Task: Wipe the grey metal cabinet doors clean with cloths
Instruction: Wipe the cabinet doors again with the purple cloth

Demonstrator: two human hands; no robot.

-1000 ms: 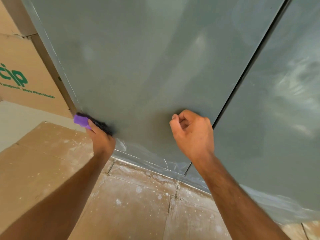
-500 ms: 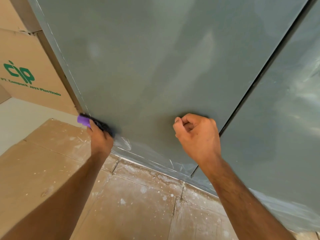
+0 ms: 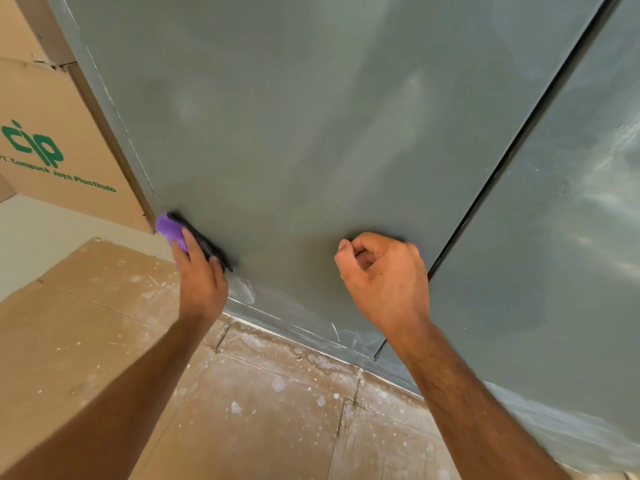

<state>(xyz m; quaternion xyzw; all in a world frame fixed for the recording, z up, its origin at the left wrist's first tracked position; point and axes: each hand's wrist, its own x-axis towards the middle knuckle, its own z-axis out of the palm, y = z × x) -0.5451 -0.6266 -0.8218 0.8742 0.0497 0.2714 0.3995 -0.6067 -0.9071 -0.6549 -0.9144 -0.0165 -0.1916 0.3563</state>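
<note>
Two grey metal cabinet doors fill the view: the left door (image 3: pixel 294 140) and the right door (image 3: pixel 561 244), split by a dark vertical gap. My left hand (image 3: pixel 202 282) presses a purple and black cloth (image 3: pixel 171 228) against the left door's lower left corner. My right hand (image 3: pixel 384 282) is curled into a loose fist with its knuckles resting on the left door near the gap; nothing shows in it. Pale smears mark the bottom strip of the doors.
A cardboard box (image 3: pixel 52 150) with green print stands left of the cabinet. Flattened cardboard sheets (image 3: pixel 259 410), speckled with white spots, cover the floor below the doors. A strip of pale floor (image 3: pixel 41 237) shows at the left.
The view has drifted slightly, so the doors and box sit a little further right. My left hand keeps the cloth at the lower left corner. My right fist has barely moved.
</note>
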